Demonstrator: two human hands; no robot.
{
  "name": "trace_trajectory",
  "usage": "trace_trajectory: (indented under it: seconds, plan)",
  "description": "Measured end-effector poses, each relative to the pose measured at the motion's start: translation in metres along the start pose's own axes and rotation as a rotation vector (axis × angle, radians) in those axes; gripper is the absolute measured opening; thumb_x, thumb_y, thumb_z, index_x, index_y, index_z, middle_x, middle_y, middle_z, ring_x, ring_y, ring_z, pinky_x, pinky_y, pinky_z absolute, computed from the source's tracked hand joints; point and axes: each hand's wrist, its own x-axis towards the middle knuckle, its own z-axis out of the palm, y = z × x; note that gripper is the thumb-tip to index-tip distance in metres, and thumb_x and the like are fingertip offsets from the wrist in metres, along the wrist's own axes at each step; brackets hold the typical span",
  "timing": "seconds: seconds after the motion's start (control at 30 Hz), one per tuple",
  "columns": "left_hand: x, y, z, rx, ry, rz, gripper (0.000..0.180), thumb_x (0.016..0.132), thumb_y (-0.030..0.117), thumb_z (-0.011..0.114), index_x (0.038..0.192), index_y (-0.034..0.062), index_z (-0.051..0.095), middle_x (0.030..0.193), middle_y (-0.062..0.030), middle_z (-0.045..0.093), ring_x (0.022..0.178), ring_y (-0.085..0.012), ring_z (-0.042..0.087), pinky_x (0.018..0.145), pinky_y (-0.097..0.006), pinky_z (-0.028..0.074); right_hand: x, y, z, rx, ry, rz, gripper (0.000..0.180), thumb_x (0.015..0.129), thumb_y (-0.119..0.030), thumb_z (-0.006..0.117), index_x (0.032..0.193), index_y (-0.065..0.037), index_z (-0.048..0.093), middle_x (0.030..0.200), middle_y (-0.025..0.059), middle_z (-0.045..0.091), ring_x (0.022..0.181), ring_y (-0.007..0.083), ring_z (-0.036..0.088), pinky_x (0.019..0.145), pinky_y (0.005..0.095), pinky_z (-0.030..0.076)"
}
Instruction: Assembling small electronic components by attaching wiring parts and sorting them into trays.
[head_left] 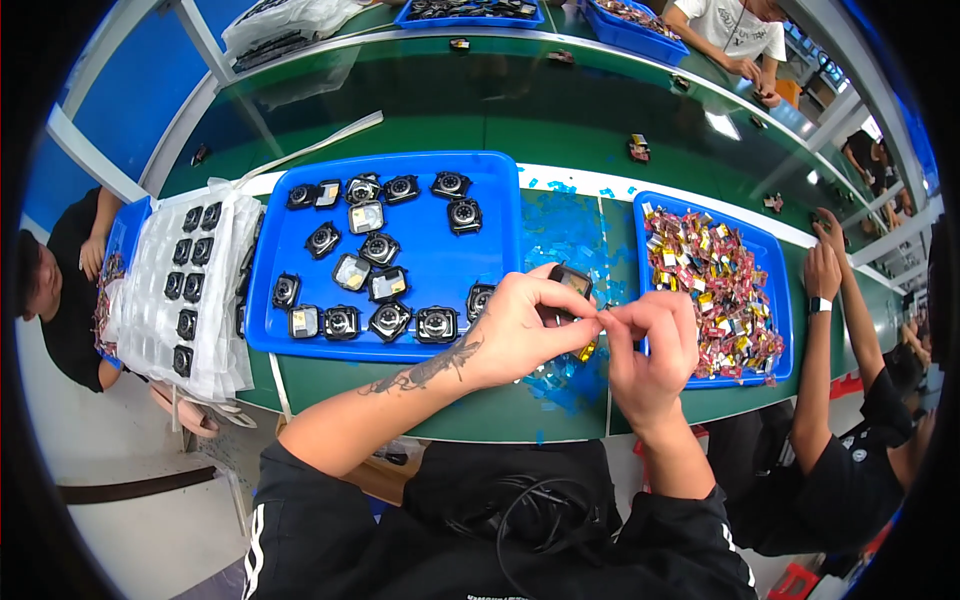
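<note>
My left hand [522,328] is closed around a small black smartwatch case [572,280], whose upper edge shows past the fingers. A bit of yellow part [586,350] hangs just below the fingertips. Thumb and forefinger of my right hand [652,350] are pinched together against the left fingertips. What that pinch holds is too small to make out. To the left, a blue tray [400,250] carries several loose black watch cases [379,248]. On the right, another blue tray [787,340] is heaped with small red, yellow and white flex parts [715,290].
Blue film scraps [565,230] litter the green table [470,427] between the trays. Stacked translucent blister trays [150,300] with watch cases stand at the far left. Beyond runs a green conveyor belt [400,110] carrying scattered parts. Co-workers sit left, right and across; one forearm [818,350] reaches toward the belt.
</note>
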Motion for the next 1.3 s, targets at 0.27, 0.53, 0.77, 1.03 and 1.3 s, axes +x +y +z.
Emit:
trace_trajectory:
  seconds: [0.27, 0.53, 0.77, 1.03, 1.3]
  plan:
    - [0.005, -0.003, -0.001, -0.359, 0.033, -0.083, 0.015, 0.086, 0.009, 0.071, 0.09, -0.0044, 0.068, 0.086, -0.0036, 0.064, 0.075, -0.008, 0.06, 0.067, -0.022, 0.048, 0.005, 0.003, -0.011, 0.115, -0.218, 0.341, 0.02, 0.078, 0.005, 0.068, 0.097, 0.001, 0.064, 0.092, 0.0122, 0.061, 0.07, 0.0183, 0.06, 0.056, 0.0259, 0.047]
    - [0.003, 0.001, -0.004, -0.464, -0.246, -0.155, 0.013, 0.089, 0.008, 0.066, 0.092, -0.0043, 0.067, 0.085, -0.005, 0.065, 0.075, -0.0093, 0.06, 0.069, -0.024, 0.05, 0.002, 0.006, -0.011, 0.861, -0.239, 0.541, 0.014, 0.087, 0.006, 0.061, 0.101, 0.003, 0.065, 0.098, 0.0077, 0.06, 0.086, 0.0109, 0.059, 0.075, 0.0221, 0.048]
    - [0.004, -0.001, 0.001, -0.208, -0.022, 0.013, 0.042, 0.097, 0.001, 0.043, 0.14, 0.0021, 0.043, 0.129, -0.0146, 0.052, 0.114, -0.0168, 0.055, 0.093, -0.03, 0.048, -0.008, 0.011, -0.021, 0.791, -0.003, 0.618, 0.016, 0.082, 0.008, 0.066, 0.097, 0.003, 0.062, 0.091, 0.0072, 0.064, 0.079, 0.0103, 0.063, 0.07, 0.0215, 0.051]
    - [-0.001, -0.002, 0.011, -0.318, -0.032, -0.003, 0.052, 0.097, -0.004, 0.041, 0.147, 0.0008, 0.028, 0.133, -0.014, 0.05, 0.122, -0.0179, 0.05, 0.103, -0.031, 0.04, 0.009, -0.009, 0.0, 0.413, -0.155, 0.517, 0.016, 0.079, 0.004, 0.07, 0.095, 0.002, 0.069, 0.08, 0.0064, 0.066, 0.062, 0.0068, 0.057, 0.055, 0.0204, 0.044]
    - [-0.002, 0.001, 0.011, -0.344, -0.097, -0.039, 0.047, 0.098, -0.001, 0.042, 0.144, 0.0001, 0.032, 0.127, -0.0109, 0.052, 0.109, -0.0118, 0.051, 0.094, -0.027, 0.043, 0.014, -0.012, 0.003, 0.246, -0.09, 0.389, 0.011, 0.077, 0.004, 0.072, 0.086, -0.001, 0.067, 0.073, 0.0058, 0.065, 0.051, 0.0097, 0.047, 0.048, 0.025, 0.038]
